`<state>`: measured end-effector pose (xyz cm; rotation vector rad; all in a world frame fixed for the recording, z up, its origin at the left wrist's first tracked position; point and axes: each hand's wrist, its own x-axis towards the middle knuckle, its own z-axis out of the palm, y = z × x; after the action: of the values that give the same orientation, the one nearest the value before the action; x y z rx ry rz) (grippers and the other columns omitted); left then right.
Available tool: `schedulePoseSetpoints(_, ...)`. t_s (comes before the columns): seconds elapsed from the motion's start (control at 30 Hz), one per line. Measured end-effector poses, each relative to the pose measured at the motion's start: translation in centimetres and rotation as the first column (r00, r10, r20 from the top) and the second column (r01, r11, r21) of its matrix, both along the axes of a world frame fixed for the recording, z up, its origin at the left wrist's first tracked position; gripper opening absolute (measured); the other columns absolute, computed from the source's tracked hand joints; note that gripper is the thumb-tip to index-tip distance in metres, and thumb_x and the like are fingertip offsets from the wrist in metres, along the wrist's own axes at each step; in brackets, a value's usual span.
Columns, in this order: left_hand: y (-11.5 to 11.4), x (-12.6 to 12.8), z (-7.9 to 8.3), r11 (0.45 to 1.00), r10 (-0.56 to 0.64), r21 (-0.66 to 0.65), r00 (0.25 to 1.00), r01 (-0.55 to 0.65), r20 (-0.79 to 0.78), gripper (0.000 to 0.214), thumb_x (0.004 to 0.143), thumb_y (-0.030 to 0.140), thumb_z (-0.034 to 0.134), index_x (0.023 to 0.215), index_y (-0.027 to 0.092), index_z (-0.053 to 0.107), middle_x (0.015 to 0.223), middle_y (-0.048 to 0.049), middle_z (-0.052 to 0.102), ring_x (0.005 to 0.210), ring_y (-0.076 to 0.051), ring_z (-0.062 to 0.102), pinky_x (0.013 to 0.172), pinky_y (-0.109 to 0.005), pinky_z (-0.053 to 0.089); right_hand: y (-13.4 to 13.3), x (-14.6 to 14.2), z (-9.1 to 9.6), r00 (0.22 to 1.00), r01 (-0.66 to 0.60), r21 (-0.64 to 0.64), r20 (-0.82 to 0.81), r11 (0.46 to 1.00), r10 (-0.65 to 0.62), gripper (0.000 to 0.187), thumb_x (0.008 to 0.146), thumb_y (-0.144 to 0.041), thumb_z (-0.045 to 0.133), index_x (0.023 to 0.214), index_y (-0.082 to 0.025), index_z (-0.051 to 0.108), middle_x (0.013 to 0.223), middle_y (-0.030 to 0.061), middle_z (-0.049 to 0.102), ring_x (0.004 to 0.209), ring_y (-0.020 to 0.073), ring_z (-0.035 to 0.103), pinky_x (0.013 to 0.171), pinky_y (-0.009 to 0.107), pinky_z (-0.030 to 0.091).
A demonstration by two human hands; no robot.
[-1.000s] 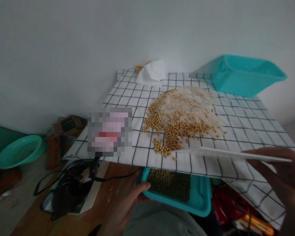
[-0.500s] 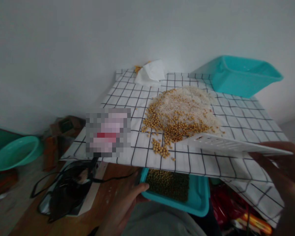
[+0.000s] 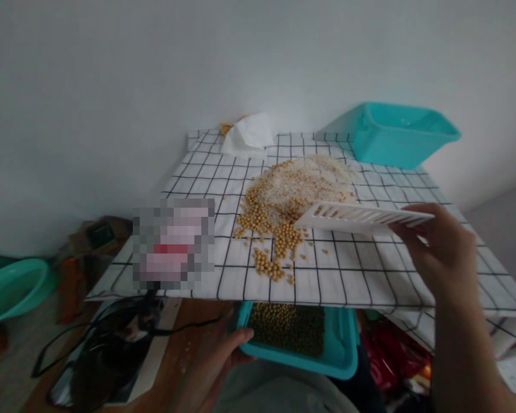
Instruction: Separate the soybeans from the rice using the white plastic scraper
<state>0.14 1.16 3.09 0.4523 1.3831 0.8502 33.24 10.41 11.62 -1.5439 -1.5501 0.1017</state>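
Note:
A heap of white rice mixed with yellow soybeans (image 3: 292, 195) lies on a table under a white cloth with black checks (image 3: 348, 269). My right hand (image 3: 438, 252) is closed on a white slotted plastic panel (image 3: 361, 217), held flat over the near right side of the heap. My left hand (image 3: 217, 358) grips the left rim of a teal tray (image 3: 341, 358) held below the table's front edge. Beans and dark green grains lie in that tray.
A second teal tub (image 3: 395, 135) stands at the table's far right corner. A white tissue (image 3: 247, 133) lies at the far edge. A pixelated patch covers the table's left part. On the floor to the left are a teal basin (image 3: 8, 289) and black cables (image 3: 107, 350).
My right hand has carried the white panel away from the front edge, up and left onto the heap. The view has shifted to the right. My left hand still holds the tray.

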Motion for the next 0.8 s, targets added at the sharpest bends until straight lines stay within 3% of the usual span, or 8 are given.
schedulePoseSetpoints(0.2, 0.3, -0.1, -0.7, 1.000, 0.001, 0.000, 1.000, -0.001, 0.015, 0.044, 0.065, 0.028, 0.079, 0.109, 0.023, 0.071, 0.092, -0.0038, 0.078, 0.080, -0.026, 0.071, 0.061, -0.032, 0.057, 1.9, -1.6, 0.0, 0.994, -0.109, 0.009, -0.009, 0.994, 0.109, 0.010, 0.086, -0.032, 0.065, 0.091, -0.024, 0.063, 0.080, -0.0004, 0.071, 0.074, 0.0169, 0.070, 0.068, 0.031, 0.058)
schedulePoseSetpoints(0.43, 0.4, 0.3, -0.3, 1.000, -0.018, 0.000, 0.999, 0.018, 0.041, 0.032, 0.068, 0.030, 0.078, 0.100, 0.026, 0.073, 0.086, -0.0025, 0.079, 0.080, -0.027, 0.071, 0.062, -0.031, 0.055, 0.4, -2.1, 0.0, 0.986, -0.169, -0.041, -0.014, 0.985, 0.168, 0.005, 0.086, -0.029, 0.065, 0.091, -0.027, 0.064, 0.086, -0.0012, 0.073, 0.075, 0.0164, 0.071, 0.061, 0.026, 0.056)
schedulePoseSetpoints(0.6, 0.1, -0.1, -0.5, 1.000, -0.022, 0.000, 0.999, 0.022, 0.023, 0.031, 0.068, 0.029, 0.078, 0.098, 0.025, 0.074, 0.095, -0.0024, 0.080, 0.089, -0.028, 0.070, 0.062, -0.030, 0.055, -0.8, -0.8, -0.5, 0.978, -0.179, -0.006, -0.108, 0.984, 0.177, 0.010, 0.085, -0.030, 0.068, 0.093, -0.026, 0.065, 0.090, -0.0004, 0.073, 0.084, 0.0177, 0.070, 0.072, 0.031, 0.058)
schedulePoseSetpoints(0.8, 0.2, 0.2, -0.2, 1.000, -0.022, 0.013, 0.994, 0.021, 0.109, 0.031, 0.069, 0.024, 0.078, 0.101, 0.026, 0.077, 0.099, -0.0010, 0.081, 0.094, -0.028, 0.071, 0.068, -0.031, 0.056, -1.9, -1.0, 0.3, 0.954, -0.276, -0.076, -0.144, 0.958, 0.263, 0.008, 0.087, -0.025, 0.066, 0.094, -0.028, 0.065, 0.094, 0.0012, 0.075, 0.092, 0.0201, 0.072, 0.080, 0.035, 0.059)
